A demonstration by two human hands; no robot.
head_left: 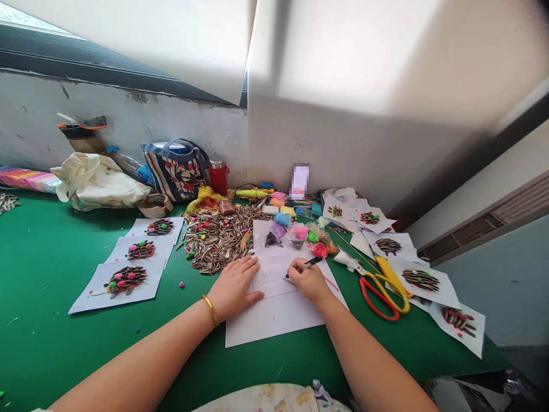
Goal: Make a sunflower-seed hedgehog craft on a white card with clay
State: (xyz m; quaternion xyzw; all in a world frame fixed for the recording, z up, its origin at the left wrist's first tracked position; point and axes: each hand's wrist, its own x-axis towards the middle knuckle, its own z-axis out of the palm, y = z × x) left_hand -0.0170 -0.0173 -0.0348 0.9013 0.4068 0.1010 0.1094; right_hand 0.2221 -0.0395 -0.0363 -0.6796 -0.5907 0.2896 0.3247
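Note:
A black pen is gripped in my right hand, its tip touching the white paper at the right end of a thin outline drawing. The outline looks like a small rounded animal with a pointed face at the left. My left hand, a gold bangle at its wrist, lies flat with fingers stretched along the paper's left side. Beyond its fingertips spreads a heap of striped sunflower seeds with small coloured bits among them. Bags of coloured clay lie on the sheet's far part.
Finished seed-animal cards lie at the left, with more cards along the right. Red-and-yellow-handled scissors and a yellow tool rest right of the paper. A patterned bag, a red bottle and a phone stand along the wall.

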